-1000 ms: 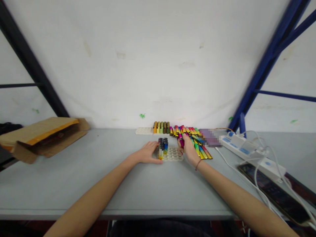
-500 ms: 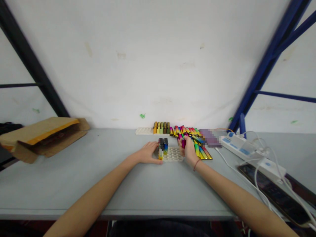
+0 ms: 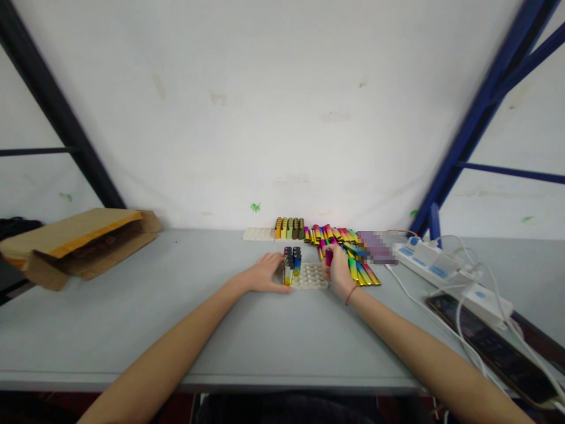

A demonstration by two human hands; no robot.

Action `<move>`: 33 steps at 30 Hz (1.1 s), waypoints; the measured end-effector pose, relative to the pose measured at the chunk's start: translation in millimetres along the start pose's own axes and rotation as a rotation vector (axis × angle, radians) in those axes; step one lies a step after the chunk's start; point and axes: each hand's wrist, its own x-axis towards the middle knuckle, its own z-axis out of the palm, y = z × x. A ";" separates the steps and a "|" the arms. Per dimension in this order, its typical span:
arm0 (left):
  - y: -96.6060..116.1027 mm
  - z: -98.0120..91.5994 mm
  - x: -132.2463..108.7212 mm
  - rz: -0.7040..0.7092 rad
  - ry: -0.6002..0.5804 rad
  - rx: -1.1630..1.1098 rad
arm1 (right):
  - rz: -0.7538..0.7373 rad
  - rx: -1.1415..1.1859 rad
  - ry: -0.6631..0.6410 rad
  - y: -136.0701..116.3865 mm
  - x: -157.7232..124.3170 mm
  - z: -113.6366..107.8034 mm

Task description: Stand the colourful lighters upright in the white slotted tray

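My left hand (image 3: 266,274) grips the left end of a white tray with round holes (image 3: 312,275), its thumb along the front edge and its fingers at the back. Several slim tubes with black tops (image 3: 292,262), blue and yellow below, stand upright in the tray's left part. At the tray's right end, my right hand (image 3: 339,268) is closed around a magenta tube (image 3: 329,257); its lower part is hidden by the fingers. Just beyond and right of this hand lies a loose pile of shiny rainbow-coloured tubes with gold ends (image 3: 364,273).
By the wall stand a second white tray (image 3: 258,234) and rows of yellow, green and brown dark-topped tubes (image 3: 289,228). An open brown paper bag (image 3: 88,235) lies at left. On the right are a power strip (image 3: 441,268), white cables and a phone (image 3: 489,347).
My right hand has shifted very slightly, bringing the magenta tube a little away from the pile. My left hand stays at the tray.
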 end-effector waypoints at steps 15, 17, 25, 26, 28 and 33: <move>-4.4 3.0 0.6 0.016 0.007 0.023 | 0.162 0.345 0.025 -6.4 -6.7 4.0; -5.0 3.3 0.6 0.021 0.012 0.015 | 0.174 0.323 0.019 -7.5 -7.5 5.0; -2.3 1.8 0.3 0.035 0.029 -0.008 | -0.373 -0.176 -0.094 -18.0 -22.0 2.1; -1.3 1.5 0.1 0.032 0.030 -0.008 | -0.439 -0.234 -0.100 -19.1 -23.3 1.7; 0.3 0.9 -0.2 0.028 0.031 -0.008 | -0.523 -0.291 -0.118 -19.4 -24.6 1.5; 0.0 1.5 -0.1 0.035 0.039 -0.005 | -0.573 -0.292 -0.204 -12.6 -22.4 2.7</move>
